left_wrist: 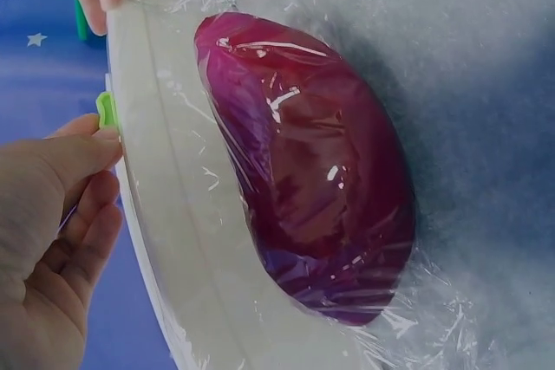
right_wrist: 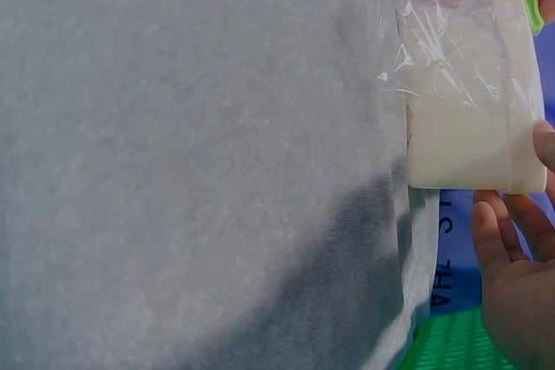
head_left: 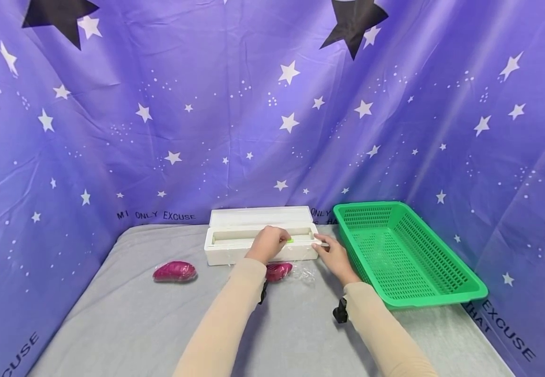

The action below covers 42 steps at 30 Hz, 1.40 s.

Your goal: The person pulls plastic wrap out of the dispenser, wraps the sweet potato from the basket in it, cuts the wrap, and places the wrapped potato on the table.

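A long white cling film box stands at the back of the table, lid tipped back. My left hand reaches over its front edge and pinches a small green slide cutter between thumb and forefinger. With thumb on the rim and fingers at the end wall, my right hand holds the box's right end. Clear film hangs from the rim down the front. In front of the box, a curved, glossy purple-red vegetable lies under film, below my left wrist in the head view.
A second purple-red vegetable, shiny with wrap, lies to the left on the grey tablecloth. The large green basket stands at the right, close to my right forearm. Behind the table hangs a purple star-printed curtain.
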### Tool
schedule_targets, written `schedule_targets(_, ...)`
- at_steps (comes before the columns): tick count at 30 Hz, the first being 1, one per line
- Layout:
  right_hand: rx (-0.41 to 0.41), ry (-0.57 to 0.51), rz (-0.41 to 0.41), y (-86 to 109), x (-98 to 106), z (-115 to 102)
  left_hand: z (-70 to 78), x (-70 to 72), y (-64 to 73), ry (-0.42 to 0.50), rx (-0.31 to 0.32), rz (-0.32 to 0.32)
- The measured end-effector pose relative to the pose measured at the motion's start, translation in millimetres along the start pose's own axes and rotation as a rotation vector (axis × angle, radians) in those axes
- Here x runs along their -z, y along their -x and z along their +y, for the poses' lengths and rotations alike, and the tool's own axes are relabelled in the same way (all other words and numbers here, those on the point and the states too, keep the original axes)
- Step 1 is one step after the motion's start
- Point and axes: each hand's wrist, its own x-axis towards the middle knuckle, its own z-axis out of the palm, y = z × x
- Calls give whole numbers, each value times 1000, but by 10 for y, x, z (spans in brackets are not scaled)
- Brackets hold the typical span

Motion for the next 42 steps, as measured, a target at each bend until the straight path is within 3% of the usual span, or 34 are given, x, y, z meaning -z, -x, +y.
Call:
schedule_targets(8,-6,5,2,-1,-2,2,29,-23,-20,2,-2,-5)
schedule_targets(18,3,7,9,11,17,-10,48,-93,-91,-4,34,-86)
schedule_targets(30,6,-7,6,21,16,-7,160,-165,-112,1,-5,-170)
schedule_targets(42,-12,-6,2,8,1,10,245,-263,-145,-123,-74,-209)
